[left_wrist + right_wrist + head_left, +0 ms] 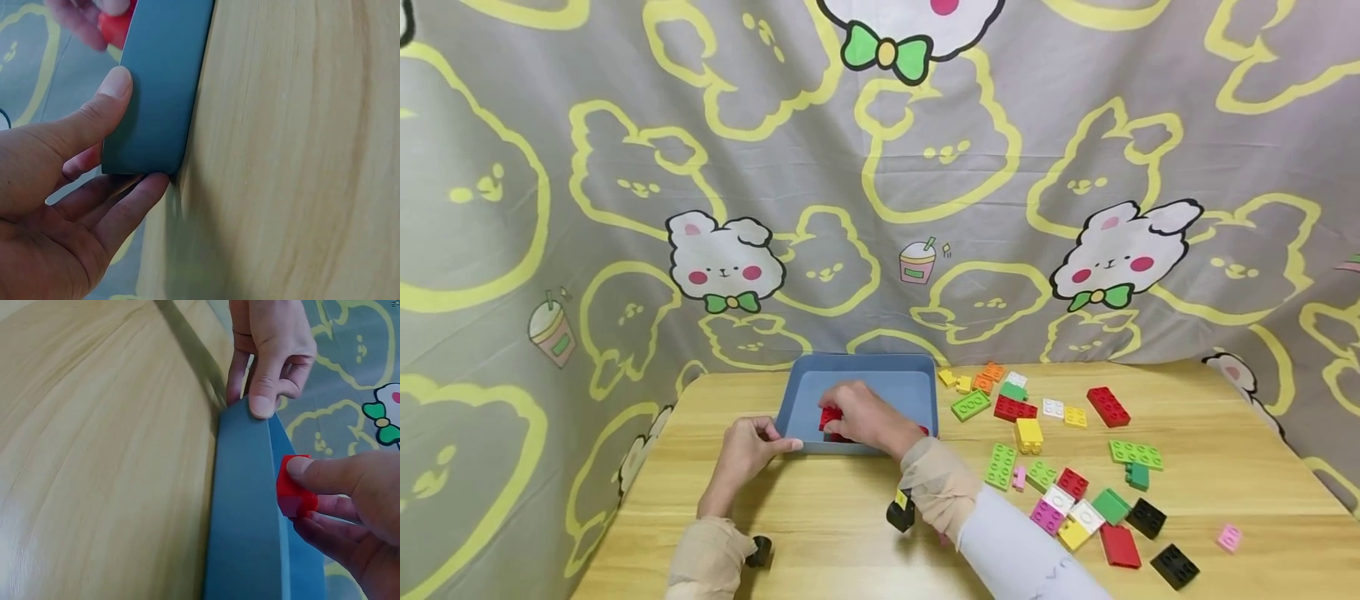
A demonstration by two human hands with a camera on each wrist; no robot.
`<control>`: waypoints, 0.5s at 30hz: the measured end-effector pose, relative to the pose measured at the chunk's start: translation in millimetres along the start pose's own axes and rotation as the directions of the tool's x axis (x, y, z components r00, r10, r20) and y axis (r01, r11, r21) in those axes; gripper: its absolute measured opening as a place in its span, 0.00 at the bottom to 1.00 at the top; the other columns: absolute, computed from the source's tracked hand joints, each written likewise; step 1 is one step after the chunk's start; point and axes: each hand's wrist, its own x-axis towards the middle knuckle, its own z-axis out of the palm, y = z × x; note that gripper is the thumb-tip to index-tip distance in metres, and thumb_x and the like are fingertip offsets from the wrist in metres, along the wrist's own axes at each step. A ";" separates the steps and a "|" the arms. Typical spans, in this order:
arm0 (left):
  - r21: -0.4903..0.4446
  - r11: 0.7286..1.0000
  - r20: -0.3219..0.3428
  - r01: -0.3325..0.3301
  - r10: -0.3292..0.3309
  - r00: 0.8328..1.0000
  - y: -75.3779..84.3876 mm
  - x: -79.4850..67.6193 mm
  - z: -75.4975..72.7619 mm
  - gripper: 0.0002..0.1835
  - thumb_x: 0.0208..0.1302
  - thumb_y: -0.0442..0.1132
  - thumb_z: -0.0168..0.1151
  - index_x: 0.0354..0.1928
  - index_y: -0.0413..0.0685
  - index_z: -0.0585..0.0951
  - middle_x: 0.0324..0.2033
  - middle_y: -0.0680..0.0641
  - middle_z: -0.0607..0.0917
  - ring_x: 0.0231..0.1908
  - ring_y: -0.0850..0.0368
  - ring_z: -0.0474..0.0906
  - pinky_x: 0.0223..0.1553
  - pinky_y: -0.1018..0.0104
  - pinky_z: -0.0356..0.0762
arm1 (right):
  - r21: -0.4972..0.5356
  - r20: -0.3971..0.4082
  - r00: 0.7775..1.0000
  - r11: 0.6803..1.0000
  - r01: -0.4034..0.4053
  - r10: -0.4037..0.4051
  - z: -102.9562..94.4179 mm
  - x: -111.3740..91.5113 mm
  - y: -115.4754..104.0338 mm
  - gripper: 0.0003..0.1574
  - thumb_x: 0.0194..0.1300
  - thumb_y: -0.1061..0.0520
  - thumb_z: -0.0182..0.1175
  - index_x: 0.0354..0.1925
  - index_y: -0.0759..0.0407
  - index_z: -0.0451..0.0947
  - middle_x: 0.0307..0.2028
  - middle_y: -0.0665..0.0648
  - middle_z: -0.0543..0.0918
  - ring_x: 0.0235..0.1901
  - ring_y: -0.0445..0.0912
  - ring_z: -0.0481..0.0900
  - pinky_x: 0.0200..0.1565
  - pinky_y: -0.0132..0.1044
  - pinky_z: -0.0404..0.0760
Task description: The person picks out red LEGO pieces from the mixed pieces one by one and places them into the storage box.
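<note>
Hanging behind everything, a grey patterned cloth (880, 250) backs the pale wooden worktop (820, 533). Next in size comes the blue tray (865, 364), set at the far side near the cloth. The left hand (748, 450) clasps its near left corner, thumb on the rim and fingers bent against the outside, apparently to steady it. The right hand (863, 412) reaches in over the near wall, thumb and fingers pinching a brick. To the right of the tray lie loose bricks, among the larger a long red brick (1108, 407) and a lime brick (1137, 454). Smaller is the red brick (290, 494) in that pinch, just inside the near wall; whether it touches the tray's floor I cannot tell. The step in hand looks like setting it down there, where a red piece (924, 431) shows in the near right corner. If so, the next move calls for lowering the brick, spreading thumb and fingers cleanly, and lifting the wrist clear of the rim, with the left hand bracing the corner. Among the smallest is a pink brick (1228, 538), well apart at the far right.
</note>
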 end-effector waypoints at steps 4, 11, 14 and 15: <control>-0.004 1.000 -0.014 -0.002 0.002 1.000 -2.3 -0.5 0.2 0.21 0.46 0.41 0.86 0.15 0.46 0.77 0.16 0.55 0.76 0.21 0.60 0.68 0.24 0.69 0.64 | 0.024 0.018 1.000 0.999 -0.026 0.026 11.9 9.3 -2.4 0.18 0.65 0.59 0.72 0.52 0.63 0.86 0.46 0.56 0.87 0.40 0.40 0.80 0.39 0.25 0.78; -0.039 0.999 -0.006 -0.008 0.008 1.000 -3.0 -0.9 4.0 0.21 0.46 0.40 0.85 0.16 0.46 0.77 0.15 0.54 0.76 0.21 0.61 0.68 0.23 0.70 0.65 | 0.019 0.056 0.997 0.998 -0.056 0.055 23.6 19.2 -3.5 0.09 0.66 0.61 0.71 0.44 0.61 0.87 0.36 0.52 0.85 0.34 0.39 0.77 0.34 0.27 0.76; -0.037 0.999 -0.017 -0.011 0.010 1.000 -2.3 -0.6 4.5 0.21 0.46 0.40 0.86 0.15 0.46 0.77 0.15 0.54 0.76 0.20 0.61 0.68 0.22 0.70 0.64 | -0.001 0.071 0.996 0.999 -0.053 0.053 27.5 23.1 -3.3 0.05 0.66 0.61 0.71 0.41 0.61 0.87 0.33 0.51 0.83 0.31 0.37 0.76 0.32 0.26 0.75; -0.038 0.999 -0.019 -0.012 0.012 1.000 -2.1 -0.6 4.1 0.21 0.46 0.40 0.86 0.15 0.46 0.77 0.15 0.54 0.77 0.20 0.61 0.68 0.22 0.70 0.64 | -0.009 0.077 0.996 0.999 -0.051 0.052 29.2 24.4 -3.7 0.04 0.65 0.62 0.71 0.39 0.60 0.87 0.31 0.50 0.83 0.30 0.37 0.76 0.31 0.26 0.75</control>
